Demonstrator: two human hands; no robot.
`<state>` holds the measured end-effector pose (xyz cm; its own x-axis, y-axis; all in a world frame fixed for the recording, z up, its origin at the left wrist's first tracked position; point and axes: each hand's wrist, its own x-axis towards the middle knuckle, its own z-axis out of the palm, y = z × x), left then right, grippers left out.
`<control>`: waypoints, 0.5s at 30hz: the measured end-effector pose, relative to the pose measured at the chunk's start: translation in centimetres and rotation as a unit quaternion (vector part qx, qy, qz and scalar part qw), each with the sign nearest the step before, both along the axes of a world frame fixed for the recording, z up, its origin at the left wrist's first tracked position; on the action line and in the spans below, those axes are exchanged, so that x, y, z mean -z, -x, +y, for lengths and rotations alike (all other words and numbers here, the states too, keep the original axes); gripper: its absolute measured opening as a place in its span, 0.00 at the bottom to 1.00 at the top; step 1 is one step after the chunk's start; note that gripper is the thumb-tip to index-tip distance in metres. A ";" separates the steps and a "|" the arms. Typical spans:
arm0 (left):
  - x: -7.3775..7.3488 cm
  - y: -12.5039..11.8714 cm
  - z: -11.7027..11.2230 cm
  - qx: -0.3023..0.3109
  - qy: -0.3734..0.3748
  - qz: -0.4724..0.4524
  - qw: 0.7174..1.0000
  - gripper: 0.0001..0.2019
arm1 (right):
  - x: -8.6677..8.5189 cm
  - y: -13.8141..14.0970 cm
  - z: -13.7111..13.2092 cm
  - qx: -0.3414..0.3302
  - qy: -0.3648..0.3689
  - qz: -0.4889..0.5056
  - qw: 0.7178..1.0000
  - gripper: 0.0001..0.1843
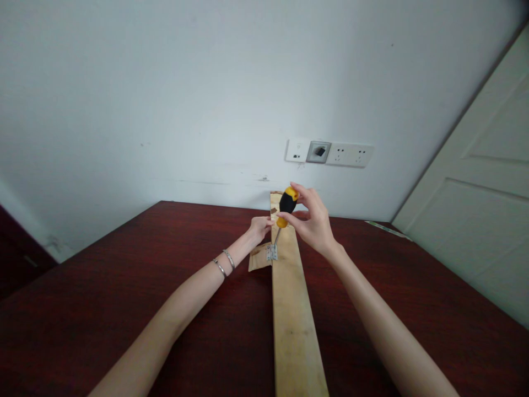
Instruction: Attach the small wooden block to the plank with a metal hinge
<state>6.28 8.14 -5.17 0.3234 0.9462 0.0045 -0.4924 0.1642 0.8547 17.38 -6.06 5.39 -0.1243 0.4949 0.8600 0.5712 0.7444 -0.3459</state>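
Note:
My right hand (312, 218) grips a yellow and black screwdriver (288, 202) by its handle. The screwdriver tilts, its tip down at a small metal hinge (271, 252). That hinge lies across the left edge of a long wooden board (291, 320) and a short wooden piece (259, 258) beside it. Against the board's left edge, past the hinge, rests my left hand (261, 225), its fingers closed on the board; some fingertips are hidden. Whether the screwdriver's tip sits in a screw is too small to tell.
A dark red table (198, 275) carries the board, whose far end reaches close to the white wall (185, 99). Sockets and switch plates (349, 155) are set in the wall behind. To the right stands a white panelled door (487, 209). A thin pale strip (388, 230) lies near the table's right edge.

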 end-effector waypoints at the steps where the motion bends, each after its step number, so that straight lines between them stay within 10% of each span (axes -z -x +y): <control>1: -0.1 0.0 0.0 0.003 -0.002 0.003 1.000 0.09 | 0.0 0.0 0.0 0.000 -0.003 0.003 1.000 0.32; 15: -0.6 -0.1 -0.4 -0.003 0.005 0.004 1.000 0.10 | 0.2 0.1 0.0 -0.005 0.003 0.012 1.000 0.31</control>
